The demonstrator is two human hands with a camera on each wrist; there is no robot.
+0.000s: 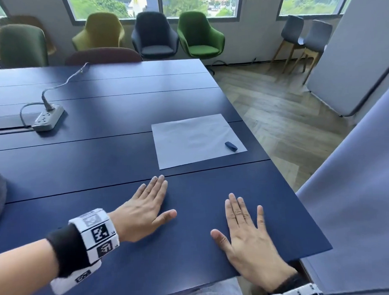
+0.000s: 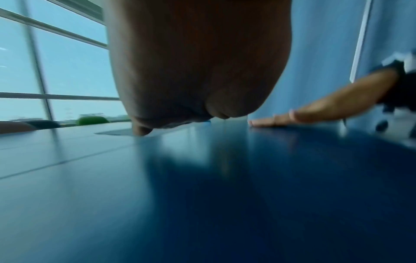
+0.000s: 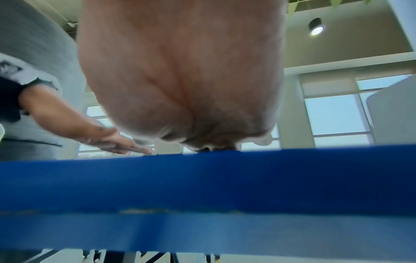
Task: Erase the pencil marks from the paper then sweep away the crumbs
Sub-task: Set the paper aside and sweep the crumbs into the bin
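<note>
Paper (image 1: 194, 139), a single thin sheet, lies flat at the far right of the table (image 1: 101, 163); it looks light and prone to slide or crease, so pin it with a flat palm. Eraser (image 1: 231, 145), small, dark and likely firm, rests on the sheet's near right corner; pinch its sides. Left hand (image 1: 145, 213) and right hand (image 1: 247, 231) lie flat, fingers spread, holding nothing, near the table's edge. Table is smooth, dark blue, seamed; a power strip (image 1: 48, 118) sits far left, armchairs (image 1: 199, 34) under windows.

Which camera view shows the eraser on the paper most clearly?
The head view. There the dark eraser lies in full sight near the right corner of the paper, apart from both hands. In the left wrist view the palm hides most of the sheet, and no eraser can be made out. The right wrist view shows neither.
</note>
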